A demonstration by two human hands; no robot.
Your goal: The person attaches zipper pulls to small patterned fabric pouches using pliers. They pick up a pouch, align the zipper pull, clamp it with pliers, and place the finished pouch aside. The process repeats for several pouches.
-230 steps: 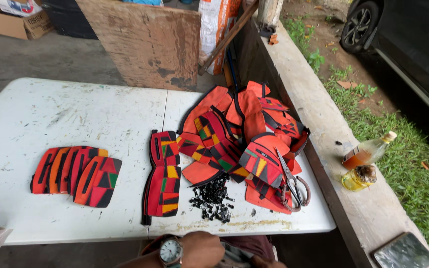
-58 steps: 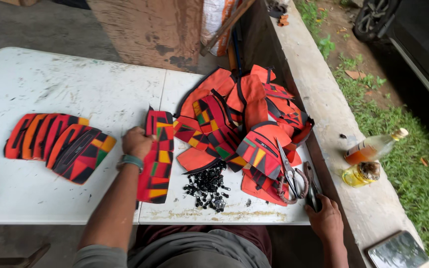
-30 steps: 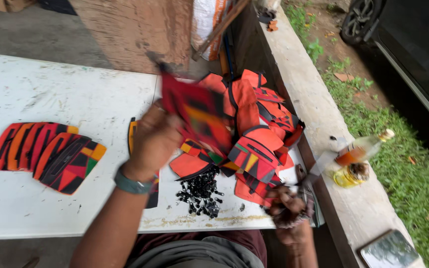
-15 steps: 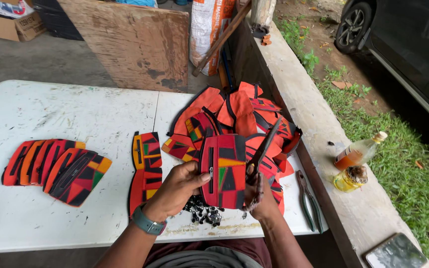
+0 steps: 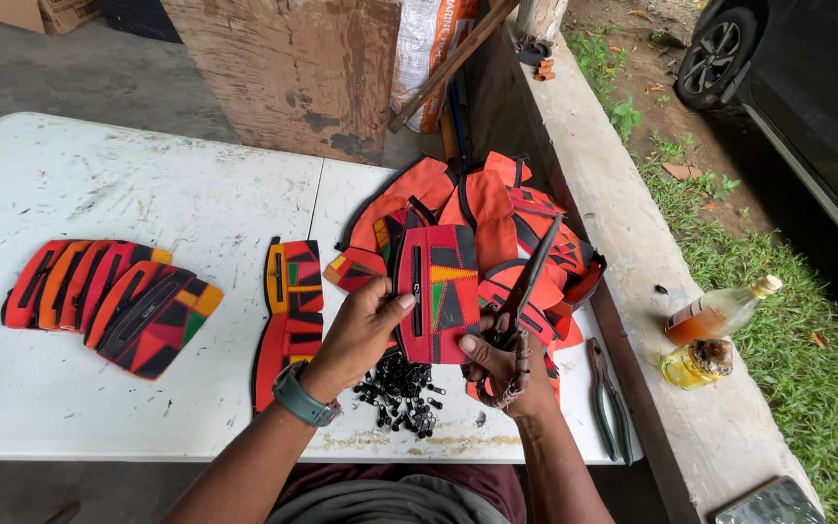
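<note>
Patterned red pouch panel (image 5: 438, 291) held up flat between both hands, zipper facing the eyes.

Left hand (image 5: 361, 330) fingers clamped on the panel's left edge, thumb on its face to keep it taut; right hand (image 5: 499, 361) fingers closed around scissors (image 5: 526, 291) while pinching the lower right corner. Just below the fingers, black zipper pulls (image 5: 400, 388) heaped on the tabletop (image 5: 147, 194); pliers (image 5: 608, 393) right of them.

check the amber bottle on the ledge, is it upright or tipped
Tipped: the amber bottle lies on its side on the concrete ledge, neck pointing up-right.
</note>
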